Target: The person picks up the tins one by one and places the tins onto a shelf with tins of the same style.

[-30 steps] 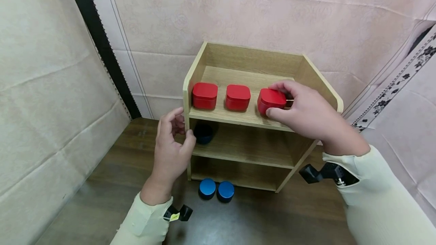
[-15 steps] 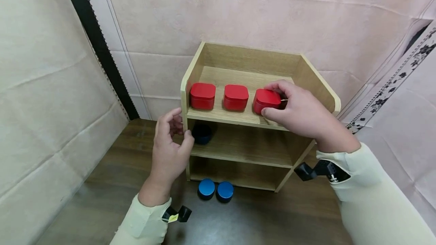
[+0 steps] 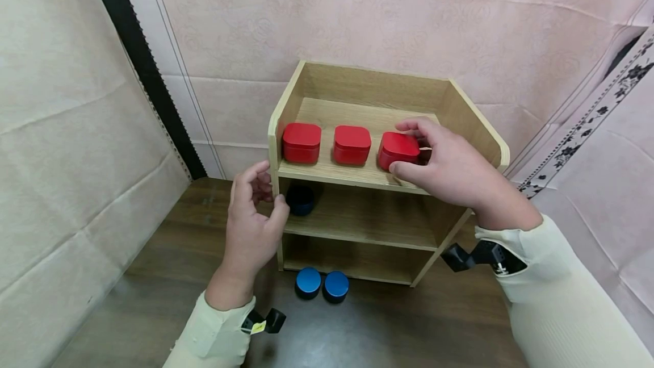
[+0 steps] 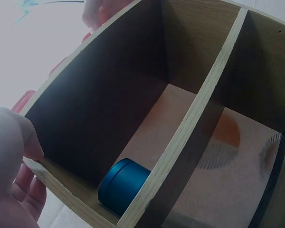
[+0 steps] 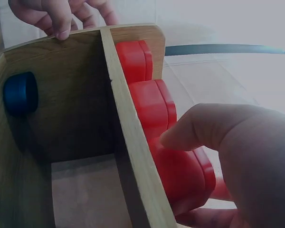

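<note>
A small wooden shelf unit [image 3: 357, 183] stands upright with three red rounded-square boxes in a row on its top level. My right hand [image 3: 444, 166] pinches the rightmost red box [image 3: 398, 149] between thumb and fingers; the box sits at the shelf's front edge. The middle red box [image 3: 351, 145] and the left red box [image 3: 301, 143] stand untouched beside it. With thumb at the front edge and fingers outside, my left hand [image 3: 252, 217] grips the unit's left side panel [image 4: 80, 209]. Just inside that panel, a dark blue round tin [image 4: 126, 185] sits on the middle shelf.
Two round tins with blue lids, one left [image 3: 308, 282] and one right [image 3: 335, 286], stand side by side on the dark wooden table [image 3: 388, 334] in front of the unit. Pale cloth [image 3: 383, 21] hangs behind and at both sides.
The right hand has shifted the rightmost red box slightly left, closer to the middle one, and then held there. The left hand keeps its place on the side panel.
</note>
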`<state>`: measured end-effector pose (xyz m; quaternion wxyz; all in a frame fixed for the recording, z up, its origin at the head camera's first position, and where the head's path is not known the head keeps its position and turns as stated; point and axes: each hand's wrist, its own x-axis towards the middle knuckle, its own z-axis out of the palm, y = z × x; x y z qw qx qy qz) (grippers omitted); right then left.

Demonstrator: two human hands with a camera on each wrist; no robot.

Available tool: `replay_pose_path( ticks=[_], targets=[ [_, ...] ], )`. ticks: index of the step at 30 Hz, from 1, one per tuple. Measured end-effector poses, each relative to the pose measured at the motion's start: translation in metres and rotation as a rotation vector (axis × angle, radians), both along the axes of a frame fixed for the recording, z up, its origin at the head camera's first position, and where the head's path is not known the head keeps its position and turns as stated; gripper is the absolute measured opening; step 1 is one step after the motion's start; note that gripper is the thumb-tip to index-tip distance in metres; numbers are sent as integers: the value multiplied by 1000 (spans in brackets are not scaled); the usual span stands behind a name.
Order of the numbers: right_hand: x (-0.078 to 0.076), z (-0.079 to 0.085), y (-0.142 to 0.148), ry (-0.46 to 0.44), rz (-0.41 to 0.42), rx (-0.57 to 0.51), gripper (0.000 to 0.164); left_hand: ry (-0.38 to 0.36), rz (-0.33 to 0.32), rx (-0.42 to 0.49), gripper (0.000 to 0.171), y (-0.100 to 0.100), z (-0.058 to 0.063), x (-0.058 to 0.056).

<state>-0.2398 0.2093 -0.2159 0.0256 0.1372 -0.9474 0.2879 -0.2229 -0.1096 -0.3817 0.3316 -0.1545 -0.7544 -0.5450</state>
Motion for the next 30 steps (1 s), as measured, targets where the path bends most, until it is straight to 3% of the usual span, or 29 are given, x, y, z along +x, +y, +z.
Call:
replay_pose_path(
  ticks=[7, 17, 22, 30],
  targets=[
    [18, 7, -1, 49, -42, -57, 78, 4, -4, 0, 65, 0, 1, 0],
    [52, 8, -2, 232, -34, -171, 73, 8, 3, 0, 65, 0, 1, 0],
    [73, 1, -6, 344, -7, -257, 73, 2, 2, -5, 64, 0, 1, 0],
    [100, -21, -16, 382, 106, -435, 73, 1, 5, -7, 64, 0, 1, 0]
  ],
)
